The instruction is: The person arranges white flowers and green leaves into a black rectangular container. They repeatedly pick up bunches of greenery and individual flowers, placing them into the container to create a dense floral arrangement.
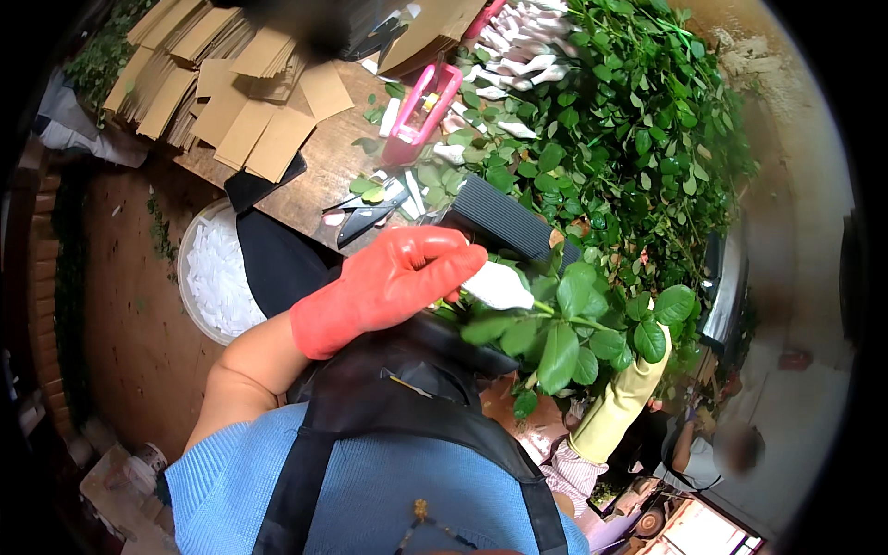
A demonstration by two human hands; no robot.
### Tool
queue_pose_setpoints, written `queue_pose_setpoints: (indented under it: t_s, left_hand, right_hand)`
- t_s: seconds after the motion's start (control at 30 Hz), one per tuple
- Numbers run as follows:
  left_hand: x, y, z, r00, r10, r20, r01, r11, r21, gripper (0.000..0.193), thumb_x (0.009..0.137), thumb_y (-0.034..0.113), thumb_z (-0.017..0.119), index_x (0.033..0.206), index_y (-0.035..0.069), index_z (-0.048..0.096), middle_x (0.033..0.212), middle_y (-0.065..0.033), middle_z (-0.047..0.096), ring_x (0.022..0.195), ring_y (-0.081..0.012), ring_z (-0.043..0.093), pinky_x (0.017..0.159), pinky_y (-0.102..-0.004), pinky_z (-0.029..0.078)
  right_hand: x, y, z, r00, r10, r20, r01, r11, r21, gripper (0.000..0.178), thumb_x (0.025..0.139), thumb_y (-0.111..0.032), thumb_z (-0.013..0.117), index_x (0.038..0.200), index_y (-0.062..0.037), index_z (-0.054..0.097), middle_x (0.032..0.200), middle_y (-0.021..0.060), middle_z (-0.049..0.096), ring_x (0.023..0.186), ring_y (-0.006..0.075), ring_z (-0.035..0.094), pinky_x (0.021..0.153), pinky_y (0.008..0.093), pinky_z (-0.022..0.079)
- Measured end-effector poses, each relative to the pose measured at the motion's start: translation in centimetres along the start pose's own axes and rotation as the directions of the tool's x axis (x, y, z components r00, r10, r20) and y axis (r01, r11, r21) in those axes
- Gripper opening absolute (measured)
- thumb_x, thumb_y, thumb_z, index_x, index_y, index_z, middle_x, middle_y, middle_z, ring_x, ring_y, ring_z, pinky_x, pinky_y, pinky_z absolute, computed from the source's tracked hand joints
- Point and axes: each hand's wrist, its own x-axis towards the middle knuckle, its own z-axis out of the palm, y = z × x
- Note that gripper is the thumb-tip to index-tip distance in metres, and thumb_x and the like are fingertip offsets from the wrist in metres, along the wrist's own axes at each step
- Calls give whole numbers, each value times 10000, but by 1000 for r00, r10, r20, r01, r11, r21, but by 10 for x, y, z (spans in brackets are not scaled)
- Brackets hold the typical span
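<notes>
My left hand [393, 282], in a red rubber glove, pinches the white sleeve [501, 286] that covers a rose bud, thumb and fingers closed at its tip. From the sleeve a green rose stem [546, 308] with leaves [560, 356] runs to the right. My right hand [638, 375], in a long yellow glove, grips that stem farther along; leaves hide most of its fingers. Just beyond the sleeve sits a black ribbed block [509, 217]. Black-handled scissors [375, 215] lie on the wooden table [324, 116].
A pink holder [423, 116] stands on the table before a large heap of leafy rose stems [638, 129] with white-sleeved buds [523, 51]. Stacks of brown cardboard [264, 129] lie at far left. A tub of white pieces [220, 273] stands below. Another person [698, 458] is at right.
</notes>
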Motion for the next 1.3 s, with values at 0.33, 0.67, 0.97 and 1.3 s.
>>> queue_pose_setpoints:
  t_s: [0.33, 0.67, 0.97, 1.3]
  left_hand:
    - [-8, -62, -75, 809, 467, -356, 291, 209, 934, 804, 842, 468, 838, 1439, 25, 533, 1334, -213, 621, 1178, -398, 630, 995, -404, 525]
    - [28, -25, 63, 996, 4, -90, -41, 910, -413, 461, 922, 19, 781, 1370, 41, 678, 1245, -92, 751, 1141, -162, 681, 1012, -307, 534]
    - [32, -36, 70, 867, 476, 151, -499, 835, 234, 540, 938, 32, 675, 1469, 110, 613, 1338, -147, 699, 1216, -364, 666, 1029, -409, 524]
    - [21, -37, 40, 956, 289, -50, -290, 957, -17, 918, 791, 36, 885, 1588, 73, 431, 1470, -67, 578, 1225, -172, 603, 1013, -339, 505]
  right_hand:
    - [-8, 6, -3, 989, 110, -101, -90, 979, 184, 227, 980, -86, 655, 1149, 61, 692, 1053, 86, 727, 939, 174, 674, 865, 303, 543]
    - [-31, 37, 29, 912, -403, 73, 386, 787, -482, 186, 972, 25, 637, 1149, 17, 694, 1059, 141, 712, 999, 285, 698, 868, 370, 558]
    - [-21, 42, 31, 655, 421, 628, -728, 128, 674, 423, 1038, -291, 636, 1348, -4, 657, 1158, 72, 693, 1000, 181, 658, 878, 328, 538]
    - [-2, 7, 19, 965, 247, 91, -258, 826, 500, 376, 940, -91, 668, 1300, 16, 681, 962, 114, 675, 840, 277, 654, 768, 364, 537]
